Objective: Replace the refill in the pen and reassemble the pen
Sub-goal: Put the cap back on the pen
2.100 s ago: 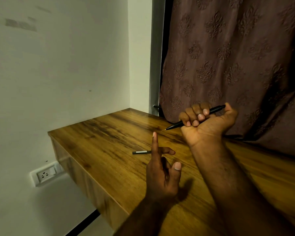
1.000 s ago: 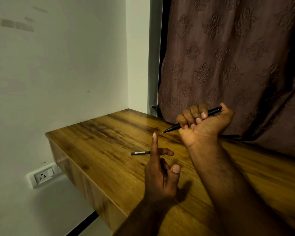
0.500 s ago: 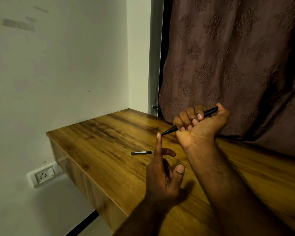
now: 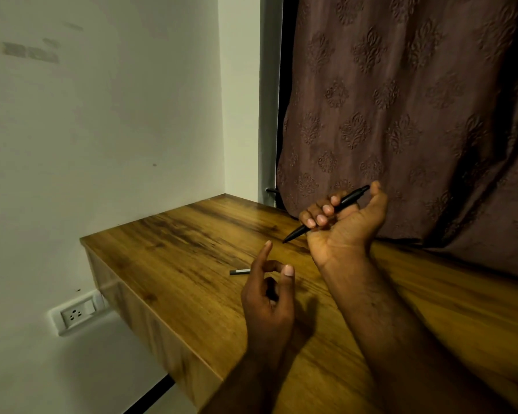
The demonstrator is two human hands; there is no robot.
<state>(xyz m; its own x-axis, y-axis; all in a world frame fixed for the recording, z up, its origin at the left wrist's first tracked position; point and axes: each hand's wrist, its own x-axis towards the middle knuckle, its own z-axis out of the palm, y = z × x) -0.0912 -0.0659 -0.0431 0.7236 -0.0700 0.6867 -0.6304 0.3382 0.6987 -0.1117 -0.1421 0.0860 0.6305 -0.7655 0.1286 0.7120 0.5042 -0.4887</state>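
A black pen [image 4: 349, 199] is held in my right hand [image 4: 346, 225], palm up above the wooden table [image 4: 174, 264], fingers curled over the barrel and thumb near the click end. The pen's tip points down-left toward my left hand [image 4: 268, 300]. That hand hovers over the table with the index finger raised, fingers apart and nothing in it. A short dark refill piece with a pale band [image 4: 239, 272] lies flat on the table just left of my left hand, its right end hidden behind the fingers.
The table's left edge drops off near a white wall with a socket [image 4: 77, 313]. A brown patterned curtain [image 4: 401, 115] hangs right behind the table's far side.
My right hand has loosened around the pen and tilted it steeper, the thumb lifting off the click end. My left index finger has leaned away from the pen tip.
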